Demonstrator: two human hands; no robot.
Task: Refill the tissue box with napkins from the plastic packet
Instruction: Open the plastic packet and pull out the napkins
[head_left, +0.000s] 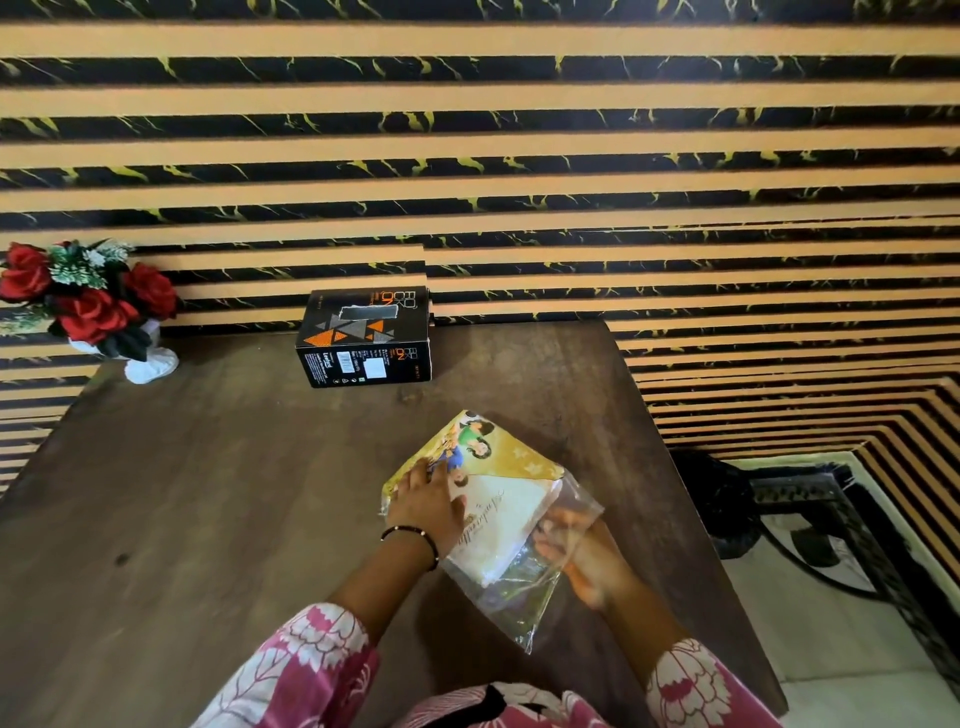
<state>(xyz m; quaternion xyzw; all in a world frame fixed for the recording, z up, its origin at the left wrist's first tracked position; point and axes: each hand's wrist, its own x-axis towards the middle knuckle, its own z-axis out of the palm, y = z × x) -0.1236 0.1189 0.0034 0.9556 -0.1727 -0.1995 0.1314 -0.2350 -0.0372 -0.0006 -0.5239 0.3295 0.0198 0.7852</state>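
A clear plastic packet printed with cartoon figures on yellow lies on the brown table, with a stack of white napkins inside. My left hand presses flat on the packet's left side. My right hand is at the packet's open end, fingers seen through the plastic and blurred. The black tissue box with orange and grey triangles stands at the back of the table, its top slot facing up, well beyond both hands.
A white vase of red artificial roses stands at the table's back left corner. The wooden table ends at a right edge; beyond it, lower down, sits black ornate furniture. A striped wall rises behind.
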